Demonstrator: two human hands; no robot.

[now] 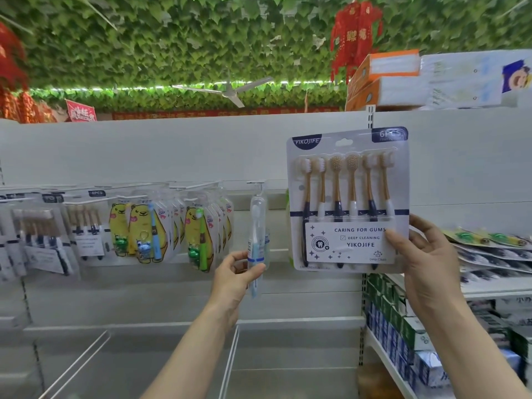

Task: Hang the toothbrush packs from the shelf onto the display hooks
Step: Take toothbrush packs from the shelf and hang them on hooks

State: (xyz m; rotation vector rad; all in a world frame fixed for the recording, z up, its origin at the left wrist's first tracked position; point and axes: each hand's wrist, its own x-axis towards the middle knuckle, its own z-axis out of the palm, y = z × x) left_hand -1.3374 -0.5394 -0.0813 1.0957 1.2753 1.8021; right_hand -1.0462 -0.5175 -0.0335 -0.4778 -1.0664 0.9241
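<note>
White shelving under a leafy ceiling carries rows of hooks. The right hand (426, 254) pinches the six-brush pack (348, 203) by its lower right corner, thumb on the front, holding it upright in front of the back panel, right of the hung stock. The left hand (234, 277) curls around the bottom of a slim blue pack (257, 240) hanging on the nearest hook (256, 184). More packs (495, 254) lie stacked on the right shelf. Gripped so far from its hang hole (344, 143), the pack may swing, miss the hook, or knock the slim one loose.
</note>
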